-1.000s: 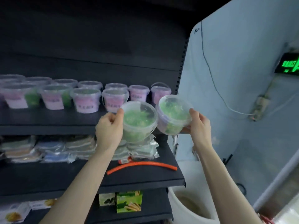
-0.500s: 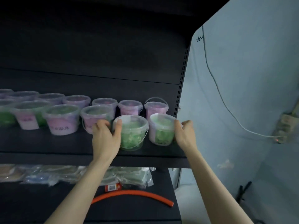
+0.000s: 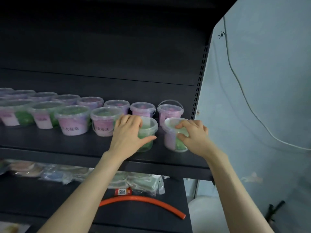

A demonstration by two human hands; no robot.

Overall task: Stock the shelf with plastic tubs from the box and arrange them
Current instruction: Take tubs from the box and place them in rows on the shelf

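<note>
Shelving [image 3: 67, 142] of dark metal stands beside a pale wall [image 3: 269, 98] with a thin cable [image 3: 235, 78] running down it. Rows of lidded tubs [image 3: 74, 120] fill the left and back. At the front right end, the left hand [image 3: 127, 132] curls round a green tub [image 3: 147, 130], and the right hand [image 3: 193, 133] grips a second tub [image 3: 170, 140] just beside it, fingers over its lid. Packets [image 3: 67, 174] on the lower shelf are too blurred to identify.
</note>
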